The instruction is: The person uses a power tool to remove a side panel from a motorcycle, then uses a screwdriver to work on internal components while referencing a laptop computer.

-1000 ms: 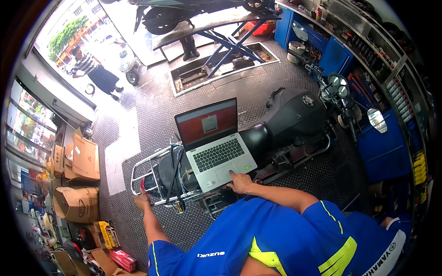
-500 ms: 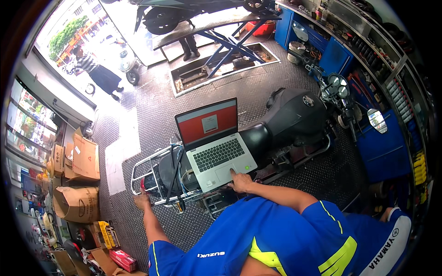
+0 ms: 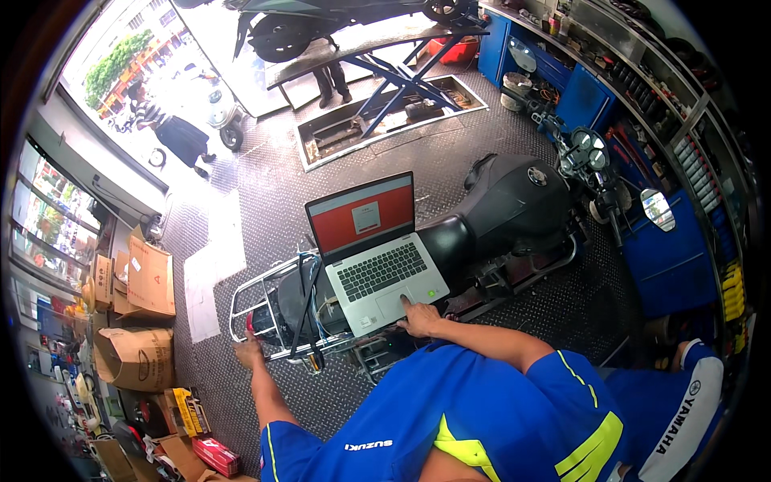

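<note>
An open silver laptop (image 3: 389, 277) rests on the rear seat area of a dark motorcycle (image 3: 506, 205), its screen showing a red background with a pale box. My right hand (image 3: 419, 319) is at the laptop's front edge, index fingertip on the touchpad and the other fingers curled below, partly hidden. At the tail, my left hand (image 3: 250, 351) is closed around the corner of the silver rear rack (image 3: 261, 301), beside the red tail light (image 3: 249, 322). Loose cables and a black strap (image 3: 303, 309) lie across the rack, left of the laptop.
Cardboard boxes (image 3: 136, 353) line the left side. Blue tool cabinets (image 3: 671, 249) run along the right, near the handlebar and mirror (image 3: 658, 210). Another person's blue-and-white sleeve (image 3: 691, 418) is close at my right. A scissor lift (image 3: 401, 76) carries another motorcycle at the back.
Both my hands and the laptop stay where they were. The sleeve of the person at my right has shifted slightly, and the person by the doorway has moved a little.
</note>
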`<control>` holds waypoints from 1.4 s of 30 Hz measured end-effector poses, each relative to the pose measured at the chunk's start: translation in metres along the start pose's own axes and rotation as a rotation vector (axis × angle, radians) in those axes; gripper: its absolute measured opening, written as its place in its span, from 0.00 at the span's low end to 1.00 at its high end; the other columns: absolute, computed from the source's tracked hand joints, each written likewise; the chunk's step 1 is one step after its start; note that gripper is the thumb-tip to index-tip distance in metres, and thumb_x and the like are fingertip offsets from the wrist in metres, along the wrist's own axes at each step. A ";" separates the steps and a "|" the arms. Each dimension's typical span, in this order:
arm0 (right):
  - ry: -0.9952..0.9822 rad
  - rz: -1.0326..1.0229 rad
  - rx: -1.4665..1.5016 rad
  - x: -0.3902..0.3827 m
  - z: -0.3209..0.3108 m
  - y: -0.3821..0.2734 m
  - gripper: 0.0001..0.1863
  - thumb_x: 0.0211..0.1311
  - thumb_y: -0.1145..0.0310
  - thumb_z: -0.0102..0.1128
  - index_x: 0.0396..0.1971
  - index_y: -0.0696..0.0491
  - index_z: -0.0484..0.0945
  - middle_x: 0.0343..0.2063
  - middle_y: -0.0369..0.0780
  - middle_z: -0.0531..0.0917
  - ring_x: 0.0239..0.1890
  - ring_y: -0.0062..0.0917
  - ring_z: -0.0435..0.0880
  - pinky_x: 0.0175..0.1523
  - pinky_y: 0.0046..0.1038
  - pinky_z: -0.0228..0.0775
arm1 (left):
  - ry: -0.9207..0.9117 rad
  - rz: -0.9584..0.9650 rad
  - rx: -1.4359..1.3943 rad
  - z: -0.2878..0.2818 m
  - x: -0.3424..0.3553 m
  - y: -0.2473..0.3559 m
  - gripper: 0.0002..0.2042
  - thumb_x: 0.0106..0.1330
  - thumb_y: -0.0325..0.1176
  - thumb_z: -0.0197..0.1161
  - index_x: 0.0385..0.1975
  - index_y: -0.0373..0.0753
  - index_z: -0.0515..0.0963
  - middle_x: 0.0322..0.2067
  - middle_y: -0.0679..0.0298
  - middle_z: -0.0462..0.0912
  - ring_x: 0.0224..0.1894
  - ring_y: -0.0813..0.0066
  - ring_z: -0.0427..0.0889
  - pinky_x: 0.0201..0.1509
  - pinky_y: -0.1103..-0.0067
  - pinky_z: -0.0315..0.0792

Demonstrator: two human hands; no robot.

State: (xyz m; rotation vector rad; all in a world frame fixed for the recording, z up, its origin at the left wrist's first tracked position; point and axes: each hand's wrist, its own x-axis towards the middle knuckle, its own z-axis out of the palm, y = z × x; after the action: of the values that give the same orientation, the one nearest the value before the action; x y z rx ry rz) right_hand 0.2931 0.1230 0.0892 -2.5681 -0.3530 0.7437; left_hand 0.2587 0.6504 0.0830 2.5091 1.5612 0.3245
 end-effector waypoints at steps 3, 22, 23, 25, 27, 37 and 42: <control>0.000 0.006 0.009 0.002 0.001 0.000 0.47 0.66 0.50 0.63 0.74 0.60 0.50 0.41 0.59 0.85 0.47 0.54 0.85 0.54 0.47 0.76 | 0.003 0.004 0.001 0.000 0.001 0.000 0.41 0.66 0.62 0.56 0.61 0.24 0.66 0.48 0.31 0.81 0.51 0.35 0.82 0.56 0.53 0.75; -0.015 0.013 0.012 0.005 -0.002 0.001 0.47 0.66 0.49 0.62 0.73 0.60 0.50 0.42 0.59 0.85 0.48 0.54 0.85 0.54 0.48 0.76 | -0.011 -0.003 -0.007 -0.001 0.000 0.004 0.38 0.66 0.61 0.58 0.55 0.24 0.68 0.44 0.30 0.82 0.47 0.33 0.83 0.53 0.53 0.77; -0.015 0.016 0.016 0.005 -0.002 0.001 0.47 0.66 0.49 0.62 0.73 0.60 0.50 0.41 0.59 0.85 0.48 0.54 0.85 0.54 0.48 0.76 | -0.008 -0.001 -0.002 -0.001 -0.001 0.005 0.38 0.66 0.61 0.58 0.55 0.24 0.68 0.44 0.30 0.82 0.47 0.33 0.83 0.53 0.53 0.77; -0.003 0.004 0.006 0.006 0.000 0.000 0.46 0.66 0.49 0.62 0.73 0.60 0.51 0.41 0.59 0.85 0.47 0.54 0.85 0.54 0.48 0.76 | 0.005 -0.001 0.010 -0.001 0.001 0.002 0.38 0.66 0.61 0.57 0.55 0.23 0.68 0.45 0.29 0.81 0.48 0.33 0.83 0.54 0.54 0.77; 0.009 -0.007 0.002 0.005 -0.001 -0.002 0.46 0.65 0.50 0.63 0.73 0.61 0.51 0.40 0.59 0.85 0.46 0.54 0.85 0.53 0.48 0.77 | 0.028 0.011 0.007 0.001 0.002 -0.002 0.39 0.66 0.61 0.57 0.56 0.23 0.67 0.45 0.29 0.81 0.48 0.33 0.83 0.54 0.54 0.76; 0.083 -0.025 0.024 0.003 -0.005 -0.003 0.43 0.66 0.51 0.62 0.71 0.61 0.54 0.37 0.59 0.85 0.45 0.55 0.85 0.51 0.49 0.77 | 0.000 0.028 -0.025 -0.003 0.000 0.001 0.39 0.66 0.60 0.57 0.56 0.21 0.66 0.44 0.27 0.80 0.48 0.31 0.82 0.54 0.53 0.76; 0.077 0.033 0.028 0.002 0.001 -0.002 0.44 0.66 0.51 0.62 0.70 0.63 0.54 0.38 0.58 0.85 0.45 0.54 0.85 0.52 0.48 0.77 | -0.003 0.010 -0.023 -0.001 0.001 -0.001 0.40 0.66 0.61 0.57 0.57 0.22 0.67 0.46 0.28 0.80 0.49 0.32 0.82 0.55 0.53 0.76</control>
State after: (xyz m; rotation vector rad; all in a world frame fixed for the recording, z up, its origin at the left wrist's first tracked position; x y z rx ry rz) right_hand 0.2940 0.1258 0.0887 -2.5738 -0.2741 0.6544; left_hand 0.2580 0.6513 0.0842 2.4997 1.5349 0.3385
